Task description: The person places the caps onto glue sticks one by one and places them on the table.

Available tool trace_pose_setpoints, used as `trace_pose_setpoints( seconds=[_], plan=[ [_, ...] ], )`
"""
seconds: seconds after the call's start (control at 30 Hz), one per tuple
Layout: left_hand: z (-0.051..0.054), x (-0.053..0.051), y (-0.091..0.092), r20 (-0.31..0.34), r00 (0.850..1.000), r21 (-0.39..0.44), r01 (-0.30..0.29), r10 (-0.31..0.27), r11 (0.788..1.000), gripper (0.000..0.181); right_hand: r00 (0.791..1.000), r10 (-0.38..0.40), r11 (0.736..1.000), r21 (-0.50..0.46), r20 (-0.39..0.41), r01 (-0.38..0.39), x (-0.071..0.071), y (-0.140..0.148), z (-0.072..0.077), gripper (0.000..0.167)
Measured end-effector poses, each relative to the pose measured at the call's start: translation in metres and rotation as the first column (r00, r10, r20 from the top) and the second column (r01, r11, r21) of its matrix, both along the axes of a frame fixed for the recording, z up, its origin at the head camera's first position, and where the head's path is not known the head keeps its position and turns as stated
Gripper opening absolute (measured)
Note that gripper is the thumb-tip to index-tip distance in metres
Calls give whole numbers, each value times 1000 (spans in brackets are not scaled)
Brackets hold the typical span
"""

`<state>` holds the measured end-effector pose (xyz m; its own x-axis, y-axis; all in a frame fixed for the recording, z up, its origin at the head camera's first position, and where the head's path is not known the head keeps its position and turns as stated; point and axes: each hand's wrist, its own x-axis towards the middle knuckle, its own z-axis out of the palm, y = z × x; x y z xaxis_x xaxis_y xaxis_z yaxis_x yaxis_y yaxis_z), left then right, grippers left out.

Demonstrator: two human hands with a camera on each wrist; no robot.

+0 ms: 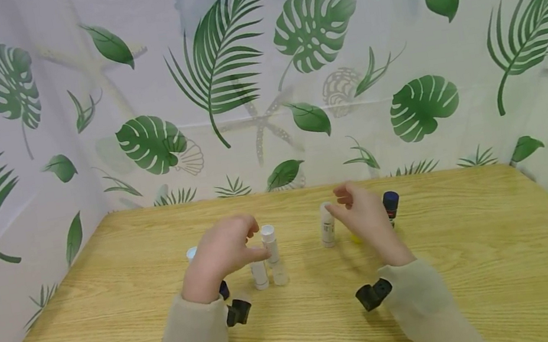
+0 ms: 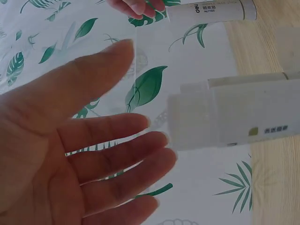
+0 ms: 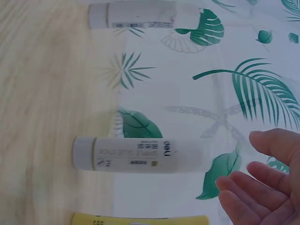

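Note:
My left hand [image 1: 224,250] is held beside two white glue sticks, one in front [image 1: 260,276] and one taller-looking [image 1: 270,244]. In the left wrist view its fingers are spread, with a white glue stick [image 2: 258,112] just past the fingertips and nothing in the palm. A translucent piece [image 1: 280,274] shows below the taller-looking one; how they meet is unclear. My right hand [image 1: 364,217] hovers by another upright white glue stick [image 1: 327,231]. The right wrist view shows its relaxed fingers apart from this labelled stick [image 3: 131,154], holding nothing.
Behind my right hand are a dark-blue-capped container [image 1: 391,203] and a yellow stick [image 3: 140,220], both partly hidden. A pale blue round top [image 1: 191,253] and a dark object [image 1: 224,290] peek out around my left hand. A leaf-printed cloth [image 1: 259,77] hangs behind the wooden table [image 1: 478,234].

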<state>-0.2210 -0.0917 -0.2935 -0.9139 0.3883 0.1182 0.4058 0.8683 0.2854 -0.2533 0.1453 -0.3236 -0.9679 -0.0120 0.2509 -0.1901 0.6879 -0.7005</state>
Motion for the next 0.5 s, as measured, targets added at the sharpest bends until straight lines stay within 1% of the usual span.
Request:
trace_pose_setpoints(
  seconds=[0.1,0.2,0.37,0.43,0.5],
  plan=[
    [-2,-1,-2,61,998,-14,-9,9,1000,39,999,23,999,-23,-37,-24,3,-3,5,35],
    [-5,-2,-3,102,995,-25,-11,13,1000,37,997,44,998,-36,-61,-46,8,-5,9,34],
    [-9,-7,-2,145,989,-25,23,-19,999,25,994,69,996,-42,-85,-73,17,-7,19,31],
    [-11,-8,-1,163,986,-25,28,-23,999,24,992,85,995,-41,-92,-89,20,-6,21,30],
    [-12,-9,1,179,984,-35,22,-16,999,25,990,98,994,-33,-99,-101,22,-6,23,29]
  ],
)
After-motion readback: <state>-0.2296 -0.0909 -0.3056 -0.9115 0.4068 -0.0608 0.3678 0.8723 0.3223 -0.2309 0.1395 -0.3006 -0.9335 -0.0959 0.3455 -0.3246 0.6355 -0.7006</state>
